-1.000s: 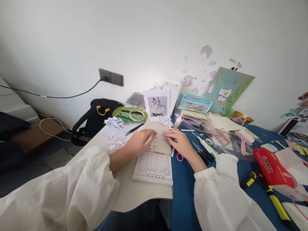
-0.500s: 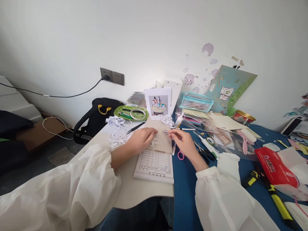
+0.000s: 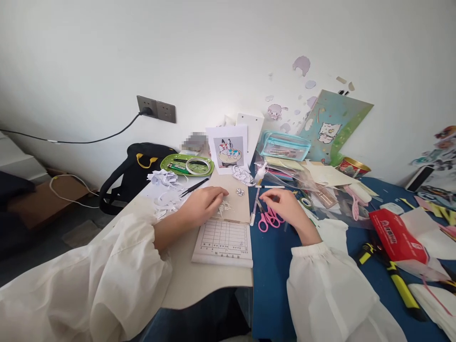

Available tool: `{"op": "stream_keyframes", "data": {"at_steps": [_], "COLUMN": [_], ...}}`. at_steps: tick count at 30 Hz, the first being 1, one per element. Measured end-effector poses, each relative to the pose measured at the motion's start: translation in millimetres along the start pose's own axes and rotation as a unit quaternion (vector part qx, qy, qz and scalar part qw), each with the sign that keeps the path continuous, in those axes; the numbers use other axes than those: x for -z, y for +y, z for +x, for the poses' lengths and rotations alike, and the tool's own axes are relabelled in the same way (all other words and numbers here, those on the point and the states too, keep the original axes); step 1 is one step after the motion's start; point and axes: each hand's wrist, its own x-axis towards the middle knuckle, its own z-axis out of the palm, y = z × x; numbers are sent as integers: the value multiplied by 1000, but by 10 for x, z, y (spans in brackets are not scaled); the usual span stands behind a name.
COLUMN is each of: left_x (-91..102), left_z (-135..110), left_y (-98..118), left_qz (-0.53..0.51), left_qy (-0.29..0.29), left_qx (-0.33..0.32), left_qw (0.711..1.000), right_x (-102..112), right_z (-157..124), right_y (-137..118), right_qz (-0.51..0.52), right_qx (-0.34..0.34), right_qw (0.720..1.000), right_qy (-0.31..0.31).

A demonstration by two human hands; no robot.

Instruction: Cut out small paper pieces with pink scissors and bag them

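Observation:
My left hand (image 3: 204,205) rests over the board, its fingers held together and loosely curled, with nothing visible in them. Thin paper scraps (image 3: 225,207) lie just beside its fingertips. A small paper cutout with a flower-like drawing (image 3: 240,192) lies on the brownish board (image 3: 243,209), to the right of that hand and touched by neither. My right hand (image 3: 285,206) is over the blue mat, thumb and index finger apart, nothing seen between them. Pink-handled scissors (image 3: 263,223) lie close to its fingertips, partly hidden by the hand. A white pen (image 3: 253,216) lies left of them.
Behind stand a printed cat picture (image 3: 230,147) and a larger cat cutout (image 3: 242,175). Left are a green tray (image 3: 167,166), black tweezers (image 3: 194,187) and crumpled paper (image 3: 164,178). Right are a blue pencil case (image 3: 285,146) and a red packet (image 3: 395,237). A printed form pad (image 3: 223,242) lies in front.
My right hand has let go of the small flower-like cutout, now lying on the board, and has moved right toward the pink scissors. My left hand stays in place; the view has shifted slightly.

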Motion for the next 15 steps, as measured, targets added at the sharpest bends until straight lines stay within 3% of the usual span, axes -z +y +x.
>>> {"op": "stream_keyframes", "data": {"at_steps": [3,7,15], "left_x": [9,12,11], "left_z": [-2,1,15], "left_y": [6,1,11], "left_qz": [7,13,21], "left_qy": [-6,-8,-11], "left_qx": [-4,-1,1], "left_qw": [1000,1000,1000], "right_x": [68,-1,-104], "right_z": [-88,-125,-154], "right_y": [-58,-187,-311], "right_qz": [-95,-193,-349], "right_qx": [17,45,38], "right_qw": [994,976,930], "right_qy": [-48,-93,-105]}}
